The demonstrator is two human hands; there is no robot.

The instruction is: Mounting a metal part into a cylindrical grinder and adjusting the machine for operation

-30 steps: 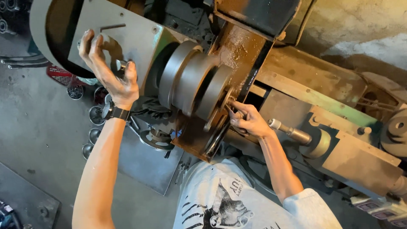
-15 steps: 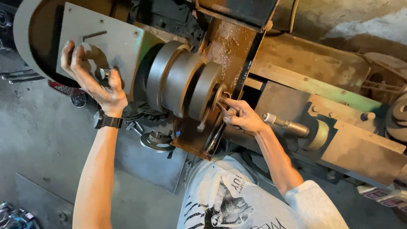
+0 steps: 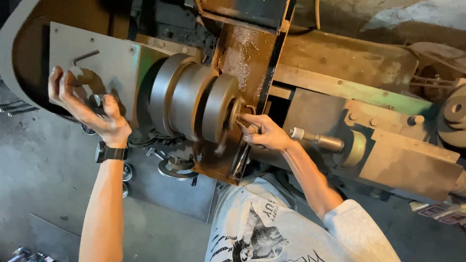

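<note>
working from the head view, we judge the step in hand to be fitting something at the end face of the grey stepped metal pulley (image 3: pixel 194 99). our right hand (image 3: pixel 264 133) pinches a small metal piece there, too small to identify, fingertips touching the pulley's narrow end beside the rusty brown bracket (image 3: pixel 247 63). our left hand (image 3: pixel 90 109) curls round a knob on the pale grey metal plate (image 3: pixel 104 58), bracing. next calls for fine, steady fingertip pressure.
</note>
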